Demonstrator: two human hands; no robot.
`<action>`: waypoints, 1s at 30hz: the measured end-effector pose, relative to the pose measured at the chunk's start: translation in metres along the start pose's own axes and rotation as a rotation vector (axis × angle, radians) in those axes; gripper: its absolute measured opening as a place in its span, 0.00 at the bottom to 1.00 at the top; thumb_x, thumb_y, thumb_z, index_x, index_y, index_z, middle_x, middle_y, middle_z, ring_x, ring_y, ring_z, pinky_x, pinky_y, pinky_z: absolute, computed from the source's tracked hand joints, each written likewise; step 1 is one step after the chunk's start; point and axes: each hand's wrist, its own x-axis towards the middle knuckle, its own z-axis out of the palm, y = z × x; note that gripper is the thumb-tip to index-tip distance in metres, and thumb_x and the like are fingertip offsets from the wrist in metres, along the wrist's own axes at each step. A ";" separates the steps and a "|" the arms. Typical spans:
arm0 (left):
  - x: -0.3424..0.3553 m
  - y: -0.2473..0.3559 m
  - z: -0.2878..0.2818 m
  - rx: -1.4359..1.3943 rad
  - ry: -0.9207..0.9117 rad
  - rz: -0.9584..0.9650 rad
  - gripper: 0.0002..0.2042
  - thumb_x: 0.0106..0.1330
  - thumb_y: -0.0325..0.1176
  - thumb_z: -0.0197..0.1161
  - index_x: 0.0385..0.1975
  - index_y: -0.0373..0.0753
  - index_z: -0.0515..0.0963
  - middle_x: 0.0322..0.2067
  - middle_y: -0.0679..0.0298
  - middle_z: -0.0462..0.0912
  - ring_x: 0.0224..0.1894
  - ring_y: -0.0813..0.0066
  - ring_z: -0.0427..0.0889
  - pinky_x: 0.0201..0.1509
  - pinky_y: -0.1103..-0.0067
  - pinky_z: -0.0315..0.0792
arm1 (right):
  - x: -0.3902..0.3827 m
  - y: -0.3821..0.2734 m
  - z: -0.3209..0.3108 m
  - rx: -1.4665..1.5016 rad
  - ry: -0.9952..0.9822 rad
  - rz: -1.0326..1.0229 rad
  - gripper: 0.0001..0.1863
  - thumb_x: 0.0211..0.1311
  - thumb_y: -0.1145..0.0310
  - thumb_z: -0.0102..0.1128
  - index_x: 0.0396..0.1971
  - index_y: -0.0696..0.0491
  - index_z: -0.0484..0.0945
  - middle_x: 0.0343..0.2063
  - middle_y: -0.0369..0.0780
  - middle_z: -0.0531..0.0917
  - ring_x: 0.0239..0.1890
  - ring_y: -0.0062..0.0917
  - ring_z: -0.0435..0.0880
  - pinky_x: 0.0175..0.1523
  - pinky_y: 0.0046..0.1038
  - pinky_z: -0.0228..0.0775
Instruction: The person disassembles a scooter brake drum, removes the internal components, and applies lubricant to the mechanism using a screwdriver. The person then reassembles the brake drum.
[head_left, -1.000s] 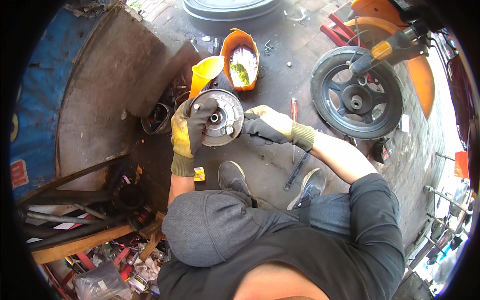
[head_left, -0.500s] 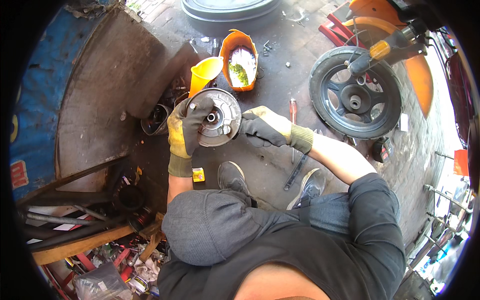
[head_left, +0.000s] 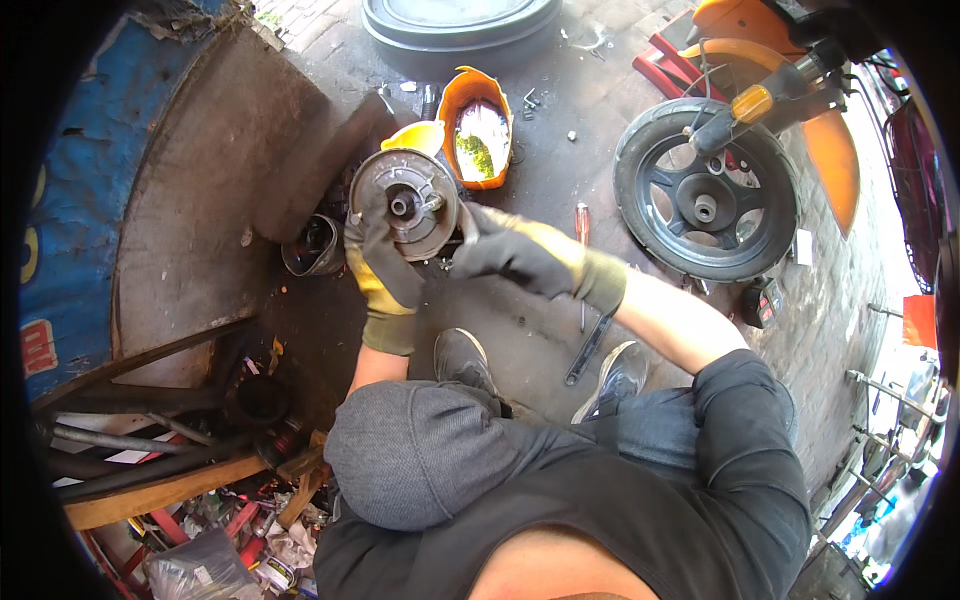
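Observation:
A round, dirty metal brake plate with a hub hole in its middle is held up before me, its face turned upward. My left hand, in a yellow and dark grey work glove, grips its left and lower edge. My right hand, gloved alike and blurred by motion, is closed at the plate's right rim; its fingertips are partly hidden. Just beyond the plate, a yellow funnel shows only in part. Beside it stands a cut-open orange container with shiny liquid in it.
At the right, a black-tyred wheel lies flat near orange bodywork. A red-handled screwdriver and a dark flat bar tool lie near my right foot. A large grey tub stands at the back; a board leans left.
The brake plate has been turned over or rotated and shifted slightly left and toward the back, covering more of the funnel. My left hand has moved under its lower left edge.

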 end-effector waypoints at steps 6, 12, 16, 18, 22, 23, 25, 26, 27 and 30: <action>-0.005 0.024 0.014 -0.866 0.050 -0.584 0.20 0.87 0.40 0.53 0.65 0.28 0.76 0.61 0.56 0.82 0.62 0.71 0.81 0.67 0.73 0.76 | -0.002 -0.017 0.006 0.284 0.188 0.330 0.37 0.64 0.71 0.70 0.72 0.60 0.69 0.65 0.44 0.79 0.67 0.27 0.77 0.71 0.31 0.71; -0.001 0.053 0.026 -0.532 -0.037 -0.327 0.21 0.87 0.43 0.53 0.63 0.30 0.77 0.56 0.60 0.86 0.54 0.75 0.85 0.59 0.74 0.78 | 0.005 -0.013 -0.001 0.459 0.296 0.244 0.32 0.70 0.73 0.62 0.74 0.59 0.68 0.65 0.39 0.78 0.64 0.23 0.79 0.72 0.28 0.70; 0.002 0.040 0.021 -0.671 -0.050 -0.458 0.21 0.86 0.44 0.55 0.62 0.30 0.78 0.53 0.60 0.87 0.53 0.73 0.85 0.60 0.73 0.77 | 0.002 -0.013 -0.005 0.401 0.156 0.124 0.33 0.75 0.66 0.65 0.75 0.57 0.66 0.67 0.38 0.77 0.65 0.22 0.80 0.70 0.30 0.74; 0.001 0.028 0.010 -0.144 -0.172 -0.176 0.20 0.85 0.39 0.55 0.64 0.29 0.77 0.56 0.57 0.86 0.57 0.70 0.84 0.63 0.71 0.76 | -0.001 -0.020 -0.012 0.814 0.183 0.333 0.32 0.77 0.61 0.65 0.75 0.55 0.67 0.64 0.37 0.80 0.63 0.22 0.82 0.68 0.30 0.76; -0.017 0.028 0.046 0.549 -0.132 0.286 0.18 0.81 0.32 0.56 0.65 0.29 0.76 0.58 0.46 0.83 0.62 0.51 0.81 0.68 0.61 0.72 | -0.008 -0.026 -0.011 0.511 0.423 0.209 0.29 0.81 0.57 0.62 0.72 0.56 0.70 0.59 0.39 0.83 0.60 0.22 0.83 0.65 0.30 0.79; -0.017 0.034 0.060 0.225 -0.224 0.079 0.18 0.81 0.33 0.57 0.64 0.29 0.77 0.60 0.46 0.82 0.63 0.53 0.82 0.67 0.61 0.73 | -0.016 -0.025 -0.011 0.595 0.536 0.208 0.24 0.82 0.58 0.62 0.67 0.57 0.76 0.57 0.39 0.84 0.58 0.21 0.83 0.63 0.29 0.80; -0.015 0.046 0.077 -0.527 -0.336 -0.247 0.19 0.82 0.36 0.59 0.64 0.29 0.78 0.61 0.47 0.83 0.60 0.55 0.84 0.62 0.61 0.77 | -0.049 -0.019 -0.044 -0.041 0.509 0.004 0.24 0.81 0.59 0.62 0.66 0.58 0.77 0.55 0.40 0.85 0.55 0.22 0.85 0.58 0.28 0.82; -0.004 0.046 0.090 -0.126 -0.389 0.299 0.20 0.82 0.38 0.60 0.64 0.29 0.78 0.59 0.49 0.84 0.58 0.59 0.85 0.59 0.64 0.78 | -0.067 -0.020 -0.062 -0.397 0.426 -0.107 0.23 0.81 0.59 0.63 0.66 0.58 0.77 0.54 0.40 0.85 0.54 0.22 0.86 0.55 0.28 0.83; -0.005 0.052 0.107 -0.281 -0.558 0.162 0.20 0.81 0.37 0.63 0.63 0.30 0.78 0.58 0.50 0.85 0.58 0.59 0.85 0.60 0.64 0.79 | -0.092 -0.028 -0.076 -0.374 0.422 0.033 0.23 0.80 0.59 0.64 0.65 0.58 0.78 0.53 0.39 0.86 0.53 0.21 0.86 0.54 0.27 0.83; 0.001 0.067 0.156 -0.350 -1.166 0.057 0.21 0.77 0.45 0.68 0.58 0.32 0.81 0.52 0.50 0.87 0.54 0.64 0.87 0.56 0.67 0.80 | -0.176 -0.079 -0.103 0.354 0.719 0.513 0.22 0.78 0.60 0.69 0.64 0.55 0.80 0.51 0.37 0.88 0.49 0.17 0.87 0.48 0.25 0.84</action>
